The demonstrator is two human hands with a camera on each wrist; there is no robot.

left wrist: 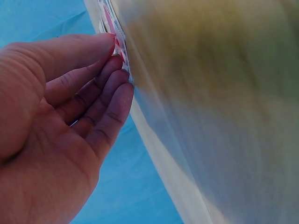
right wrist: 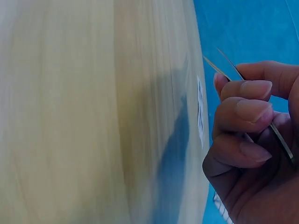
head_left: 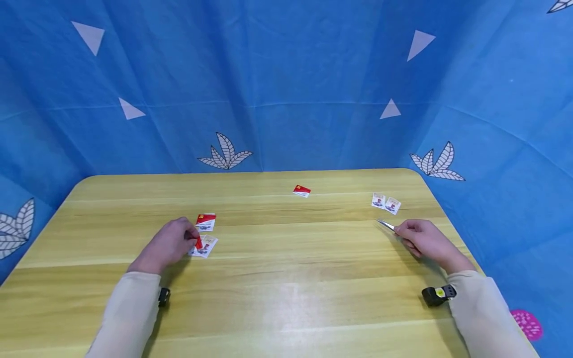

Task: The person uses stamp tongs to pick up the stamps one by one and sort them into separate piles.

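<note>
My left hand (head_left: 172, 242) pinches a small red piece (head_left: 199, 243) between thumb and fingers, low over a pair of small white printed cards (head_left: 207, 245) at the left. Just beyond these lies a red-and-white card (head_left: 206, 220) overlapping another printed one. In the left wrist view, the thumb and fingertips come together at the cards' edge. On the right side, my right hand (head_left: 423, 240) holds metal tweezers (head_left: 386, 225), whose tips point left and stand slightly apart in the right wrist view. Two white printed cards (head_left: 385, 203) lie beyond the tweezer tips.
Another red-and-white card (head_left: 302, 191) lies near the far edge of the wooden table (head_left: 286, 283). A blue patterned cloth (head_left: 286, 84) hangs behind the table and along its sides. Each wrist carries a black strap with a small device (head_left: 433, 296).
</note>
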